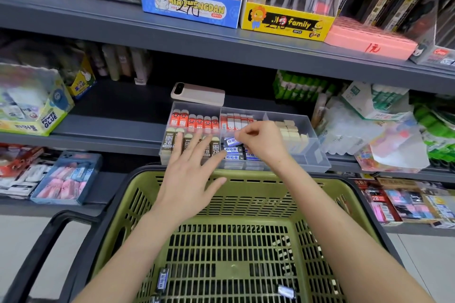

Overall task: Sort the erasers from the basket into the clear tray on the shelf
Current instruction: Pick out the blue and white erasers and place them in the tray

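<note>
right hand (261,142) hides whatever its fingers (244,134) pinch; basket (138,206) cut off at bottom edge

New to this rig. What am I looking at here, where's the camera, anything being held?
No machine: a person's two bare hands, filmed by one wide-angle camera on their head, looking down. The left hand, fingers straight, is spread over brown 2B erasers in the clear plastic compartment tray on the grey shelf. The right hand curls its fingers above the blue-labelled erasers in the tray; whether they pinch one is unclear. Below is a green plastic basket with a few dark-wrapped erasers in it.
</note>
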Available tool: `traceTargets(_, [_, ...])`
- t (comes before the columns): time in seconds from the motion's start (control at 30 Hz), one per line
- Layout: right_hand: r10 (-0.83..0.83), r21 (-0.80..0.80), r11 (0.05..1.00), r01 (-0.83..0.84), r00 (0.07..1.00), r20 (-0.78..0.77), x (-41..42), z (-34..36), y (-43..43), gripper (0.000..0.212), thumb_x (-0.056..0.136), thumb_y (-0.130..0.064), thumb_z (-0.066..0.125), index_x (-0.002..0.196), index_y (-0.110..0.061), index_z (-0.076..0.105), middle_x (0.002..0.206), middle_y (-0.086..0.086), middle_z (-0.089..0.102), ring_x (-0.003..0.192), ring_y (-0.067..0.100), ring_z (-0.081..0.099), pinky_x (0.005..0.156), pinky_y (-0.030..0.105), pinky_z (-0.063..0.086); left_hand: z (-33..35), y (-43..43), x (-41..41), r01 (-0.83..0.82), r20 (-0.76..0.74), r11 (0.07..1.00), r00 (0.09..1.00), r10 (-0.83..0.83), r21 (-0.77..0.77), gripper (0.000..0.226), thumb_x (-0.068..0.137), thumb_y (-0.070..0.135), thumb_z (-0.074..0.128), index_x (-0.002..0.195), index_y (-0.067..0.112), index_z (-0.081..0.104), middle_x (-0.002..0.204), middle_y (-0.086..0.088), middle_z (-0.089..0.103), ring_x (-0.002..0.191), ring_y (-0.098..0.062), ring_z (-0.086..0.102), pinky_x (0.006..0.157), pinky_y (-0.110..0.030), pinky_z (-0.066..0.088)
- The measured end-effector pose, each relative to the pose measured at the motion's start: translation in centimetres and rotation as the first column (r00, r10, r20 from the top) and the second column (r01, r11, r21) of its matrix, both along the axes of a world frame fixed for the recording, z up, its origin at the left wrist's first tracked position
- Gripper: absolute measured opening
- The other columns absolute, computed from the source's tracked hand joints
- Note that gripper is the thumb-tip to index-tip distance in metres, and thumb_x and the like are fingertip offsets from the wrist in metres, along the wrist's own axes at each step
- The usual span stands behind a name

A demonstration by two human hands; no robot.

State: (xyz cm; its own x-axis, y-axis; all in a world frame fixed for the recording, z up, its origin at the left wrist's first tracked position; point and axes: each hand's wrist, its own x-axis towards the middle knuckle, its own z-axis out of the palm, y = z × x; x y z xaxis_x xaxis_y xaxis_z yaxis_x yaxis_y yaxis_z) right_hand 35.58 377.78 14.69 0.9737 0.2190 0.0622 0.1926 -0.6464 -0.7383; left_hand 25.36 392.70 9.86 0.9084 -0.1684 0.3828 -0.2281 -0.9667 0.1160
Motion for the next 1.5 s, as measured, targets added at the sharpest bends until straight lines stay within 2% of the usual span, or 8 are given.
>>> traceTargets(0.17, [0.037, -0.212, 0.977, -0.017, 0.995, 0.091, -0.5, -1.1, 0.4, 0.030, 0.089, -0.019, 0.060, 0.062, -0.007, 0.067, 0.060, 0.003, 0.063, 0.060, 0.018, 0.054, 0.060, 0.028, 0.043, -0.1, 0.1, 0.1, 0.001, -0.024, 1.000, 1.000, -0.001, 0.001, 0.050, 0.086, 0.045, 0.063, 0.129, 0.022, 0.057, 0.144, -0.017, 0.045, 0.140, -0.036, 0.029, 0.115, -0.058, 0.014])
traceTargets(0.3, [0.028, -0.159, 0.987, -0.002, 0.987, 0.158, -1.5, -0.7, -0.1, 0.019, 0.090, -0.025, 0.060, 0.095, -0.014, 0.074, 0.084, -0.001, 0.071, 0.076, 0.011, 0.058, 0.072, 0.027, 0.047, 0.0, 0.4, 0.0, 0.019, -0.026, 1.000, 0.999, -0.019, -0.019, 0.050, 0.085, 0.043, 0.064, 0.130, 0.022, 0.057, 0.143, -0.017, 0.046, 0.139, -0.036, 0.031, 0.115, -0.058, 0.016])
traceTargets(0.43, [0.044, 0.050, 0.997, -0.060, 0.961, 0.273, -4.4, 0.1, -2.2, 0.011, 0.089, -0.025, 0.062, 0.089, -0.021, 0.072, 0.084, -0.010, 0.068, 0.078, 0.005, 0.056, 0.070, 0.020, 0.043, 0.7, 0.6, -0.3, 0.020, 0.019, 0.997, 1.000, -0.019, -0.074, 0.044, 0.087, 0.040, 0.060, 0.126, 0.020, 0.060, 0.141, -0.017, 0.048, 0.137, -0.036, 0.035, 0.115, -0.054, 0.014])
traceTargets(0.6, [0.161, 0.213, 0.967, -0.143, 0.984, -0.072, -8.5, -2.2, -7.4, 0.003, 0.084, -0.018, 0.068, 0.083, -0.021, 0.071, 0.076, -0.006, 0.068, 0.065, 0.006, 0.056, 0.062, 0.019, 0.048, 0.9, 0.1, -2.1, 0.049, 0.042, 0.983, 0.998, -0.042, -0.176, 0.036, 0.090, 0.037, 0.053, 0.115, 0.015, 0.067, 0.130, -0.013, 0.058, 0.130, -0.034, 0.045, 0.115, -0.052, 0.020])
traceTargets(0.67, [0.238, -0.043, 0.961, -0.272, 0.899, -0.369, -9.4, -4.9, -9.7, 0.012, 0.084, -0.023, 0.069, 0.093, -0.015, 0.069, 0.077, -0.003, 0.064, 0.060, 0.003, 0.054, 0.058, 0.017, 0.048, 0.8, -0.4, -3.5, 0.073, 0.015, 0.975, 0.997, -0.071, -0.211, 0.038, 0.089, 0.037, 0.050, 0.112, 0.014, 0.069, 0.125, -0.011, 0.062, 0.125, -0.032, 0.051, 0.114, -0.049, 0.022])
traceTargets(0.77, [0.166, -0.479, 0.690, -0.543, 0.762, -0.626, -10.4, -10.0, -12.2, 0.035, 0.085, -0.031, 0.067, 0.115, -0.013, 0.061, 0.107, -0.006, 0.062, 0.093, 0.006, 0.060, 0.086, 0.023, 0.048, 0.3, -1.5, -5.7, 0.101, -0.044, 0.962, 0.992, -0.116, -0.252, 0.036, 0.088, 0.036, 0.052, 0.110, 0.015, 0.070, 0.122, -0.009, 0.064, 0.120, -0.029, 0.055, 0.112, -0.047, 0.023])
traceTargets(1.0, [0.120, -0.660, 0.423, -0.621, 0.761, -0.638, -13.7, -17.5, -14.0, 0.029, 0.084, -0.034, 0.067, 0.102, -0.016, 0.053, 0.108, 0.004, 0.060, 0.087, 0.015, 0.050, 0.077, 0.027, 0.045, -1.5, -1.8, -9.7, 0.054, -0.194, 0.936, 0.973, -0.128, -0.347, 0.024, 0.089, 0.024, 0.066, 0.112, 0.018, 0.070, 0.123, -0.002, 0.063, 0.119, -0.023, 0.054, 0.108, -0.037, 0.026])
traceTargets(1.5, [0.368, -0.550, 0.378, -0.745, 0.666, -0.649, -17.7, -20.5, -12.7, 0.040, 0.078, -0.042, 0.070, 0.103, -0.015, 0.055, 0.094, -0.001, 0.058, 0.084, 0.016, 0.054, 0.065, 0.024, 0.047, -2.5, -1.7, -10.3, -0.007, -0.275, 0.939, 0.957, -0.094, -0.344, 0.024, 0.092, 0.025, 0.059, 0.113, 0.020, 0.069, 0.124, 0.003, 0.060, 0.122, -0.019, 0.047, 0.101, -0.032, 0.030])
